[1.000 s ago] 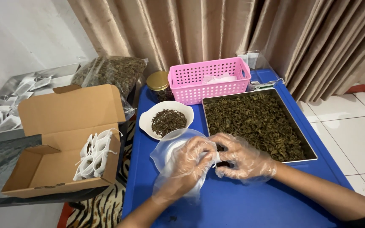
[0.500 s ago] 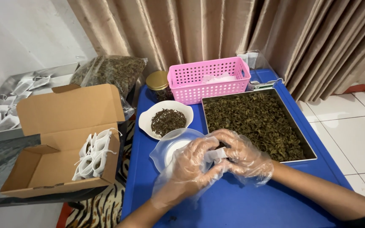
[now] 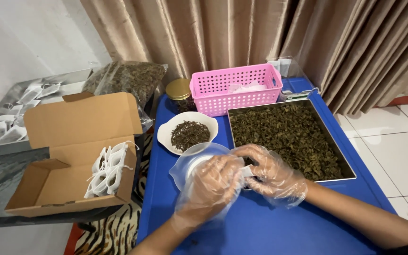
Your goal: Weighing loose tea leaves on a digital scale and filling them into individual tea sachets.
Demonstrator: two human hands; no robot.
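Both my hands wear clear plastic gloves and meet over the blue table [image 3: 260,226]. My left hand [image 3: 213,186] and my right hand [image 3: 272,174] pinch one small white tea bag [image 3: 247,172] between their fingers. Right behind the hands stands a clear plastic cup [image 3: 190,163], partly hidden by my left hand. A metal tray [image 3: 350,171] of dried green-brown leaves lies just right of my hands. A white bowl [image 3: 166,134] of dark tea leaves sits behind the cup.
A pink basket [image 3: 234,89] and a gold-lidded jar [image 3: 179,92] stand at the back. An open cardboard box [image 3: 72,141] with several filled tea bags [image 3: 107,170] sits on the left, beside a plastic bag of leaves [image 3: 123,80] and a tray of more bags [image 3: 5,127].
My hands have drawn closer together around the tea bag, with the left fingers folding over it. The view shifted slightly to the left.
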